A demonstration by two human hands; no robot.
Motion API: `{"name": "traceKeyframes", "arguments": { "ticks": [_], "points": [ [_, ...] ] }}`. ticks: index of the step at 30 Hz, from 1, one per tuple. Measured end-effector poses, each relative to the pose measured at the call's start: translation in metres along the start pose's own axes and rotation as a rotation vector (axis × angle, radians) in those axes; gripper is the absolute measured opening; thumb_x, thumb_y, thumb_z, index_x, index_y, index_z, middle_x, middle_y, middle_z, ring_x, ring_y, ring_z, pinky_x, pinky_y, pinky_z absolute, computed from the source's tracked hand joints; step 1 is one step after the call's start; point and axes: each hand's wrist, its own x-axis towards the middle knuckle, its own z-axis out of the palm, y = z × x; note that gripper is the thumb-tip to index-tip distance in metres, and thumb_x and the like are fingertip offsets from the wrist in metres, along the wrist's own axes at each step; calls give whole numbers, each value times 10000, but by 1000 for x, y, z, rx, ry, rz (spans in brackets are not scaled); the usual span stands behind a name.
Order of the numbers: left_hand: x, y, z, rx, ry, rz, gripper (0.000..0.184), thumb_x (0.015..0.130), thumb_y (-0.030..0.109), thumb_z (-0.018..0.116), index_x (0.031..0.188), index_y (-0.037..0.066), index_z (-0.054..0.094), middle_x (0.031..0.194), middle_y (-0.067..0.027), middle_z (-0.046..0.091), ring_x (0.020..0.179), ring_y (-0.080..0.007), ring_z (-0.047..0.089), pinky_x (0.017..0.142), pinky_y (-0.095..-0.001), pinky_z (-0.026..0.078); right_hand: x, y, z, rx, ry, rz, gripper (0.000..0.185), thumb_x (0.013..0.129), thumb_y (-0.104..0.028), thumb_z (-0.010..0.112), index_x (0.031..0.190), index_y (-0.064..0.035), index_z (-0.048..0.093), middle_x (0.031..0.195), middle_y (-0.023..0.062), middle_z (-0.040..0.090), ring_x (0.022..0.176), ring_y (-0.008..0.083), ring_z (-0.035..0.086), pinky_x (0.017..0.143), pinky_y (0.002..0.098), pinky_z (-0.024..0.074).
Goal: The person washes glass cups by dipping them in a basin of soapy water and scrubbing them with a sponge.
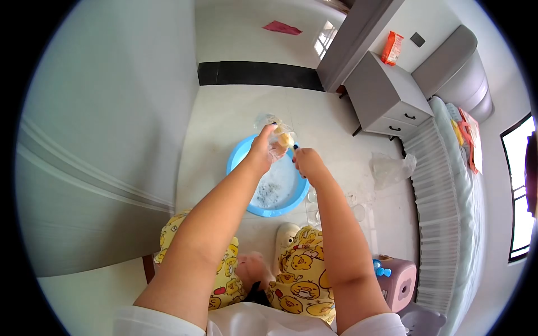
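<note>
Above the far part of a round blue basin (272, 212) of cloudy, sudsy water, my left hand (262, 147) is wrapped round a clear plastic or glass container (277, 147). Something yellowish, perhaps a sponge (286, 140), shows at the container's right side. My right hand (308, 163) is closed just right of it, pinching a thin piece, maybe a handle, that meets the yellowish thing. The exact shape of what each hand holds is too small to tell.
Clear glasses or lids (358, 212) stand on the floor right of the basin. Beyond are a plastic bag (391, 171), a bed (443, 224), a grey nightstand (386, 95) with an orange packet (392, 49), and a pink stool (399, 280). A red cloth (282, 27) lies past the dark threshold.
</note>
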Motion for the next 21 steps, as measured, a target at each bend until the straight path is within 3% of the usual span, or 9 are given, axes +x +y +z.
{"name": "traceKeyframes", "arguments": {
  "ticks": [2, 3, 6, 7, 12, 14, 15, 19, 21],
  "points": [
    [-1, -2, 2, 39, -8, 60, 528, 737, 439, 572, 1103, 77, 457, 968, -103, 522, 875, -218, 543, 798, -356, 448, 7, 19, 10, -327, -121, -205, 244, 864, -210, 417, 742, -25, 517, 556, 17, 428, 427, 96, 344, 383, 255, 262],
    [1, -3, 0, 40, -7, 58, 528, 737, 439, 572, 1103, 77, 457, 968, -103, 522, 875, -218, 543, 798, -356, 448, 1, 15, 24, -404, -162, -295, 290, 855, -192, 397, 750, -1, 588, 655, 153, 574, 609, 278, 549, 578, 337, 433],
    [6, -9, -4, 32, 33, 15, 516, 741, 442, 568, 1103, 90, 461, 977, -90, 529, 892, -213, 538, 801, -350, 445, -16, -14, 31, -129, -80, -251, 299, 853, -193, 402, 731, 12, 582, 630, 148, 559, 582, 250, 536, 555, 343, 423],
    [5, -10, -3, 42, 34, 55, 517, 742, 446, 566, 1104, 92, 461, 984, -93, 531, 897, -212, 536, 806, -347, 441, -14, -14, 28, 58, -133, -166, 280, 881, -229, 400, 729, -24, 514, 555, 18, 433, 427, 96, 346, 383, 247, 265],
    [-2, 1, -2, -14, -14, -17, 523, 745, 450, 558, 1107, 86, 456, 995, -106, 531, 886, -217, 526, 802, -334, 440, 6, 3, 14, 25, 54, -195, 292, 881, -233, 396, 715, -27, 519, 555, 27, 442, 421, 110, 357, 388, 266, 287],
    [-1, 0, 0, 13, -49, 0, 532, 748, 459, 543, 1110, 81, 453, 998, -106, 529, 887, -221, 526, 783, -331, 448, 5, 8, 9, -287, 33, -141, 310, 879, -229, 395, 720, -5, 538, 593, 66, 500, 460, 151, 429, 429, 299, 345],
    [-1, 0, 1, -6, -35, 26, 536, 747, 460, 543, 1113, 79, 451, 1004, -108, 525, 892, -224, 527, 783, -336, 450, 2, 12, 19, -521, 13, -357, 328, 875, -231, 402, 733, 23, 554, 636, 106, 546, 531, 192, 496, 494, 330, 393],
    [0, -1, -5, 3, 10, 32, 524, 747, 438, 553, 1121, 86, 447, 1026, -107, 515, 903, -229, 529, 791, -359, 453, 1, 9, 37, -416, -5, -584, 333, 868, -227, 415, 724, 36, 559, 627, 106, 546, 559, 196, 506, 513, 332, 399],
    [-3, -1, -3, -56, 6, -1, 504, 748, 434, 561, 1097, 91, 442, 972, -86, 515, 847, -212, 532, 757, -346, 456, 8, 6, 25, -312, 54, -475, 326, 867, -224, 414, 722, 28, 562, 628, 94, 541, 554, 182, 495, 501, 323, 390]
  ]
}}
